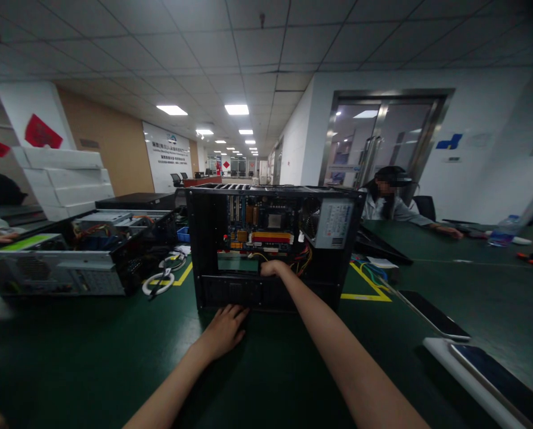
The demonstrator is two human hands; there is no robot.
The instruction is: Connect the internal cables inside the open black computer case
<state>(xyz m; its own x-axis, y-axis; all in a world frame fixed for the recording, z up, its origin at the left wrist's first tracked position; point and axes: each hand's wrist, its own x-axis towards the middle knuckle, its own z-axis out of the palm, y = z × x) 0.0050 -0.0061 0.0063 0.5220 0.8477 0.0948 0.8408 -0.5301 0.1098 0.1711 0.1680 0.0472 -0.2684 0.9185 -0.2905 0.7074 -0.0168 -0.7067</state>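
A black computer case [204,238] stands upright on the green table [266,369], its open side facing me. Inside it are a motherboard [237,211], a silver power supply [337,223] at the upper right and several loose cables [309,259]. My left hand [225,329] lies with fingers spread on the table against the case's lower front edge, holding nothing. My right hand [270,269] reaches into the lower middle of the case, above its bottom panel. Its fingertips are hidden, and I cannot make out whether they hold anything.
Another opened case [83,280] lies at the left, beside a coiled white cable [158,283]. To the right are a black panel [383,245], cables, a phone [434,313] and a tablet-like device [503,378]. A person sits at the back right near a bottle [504,231].
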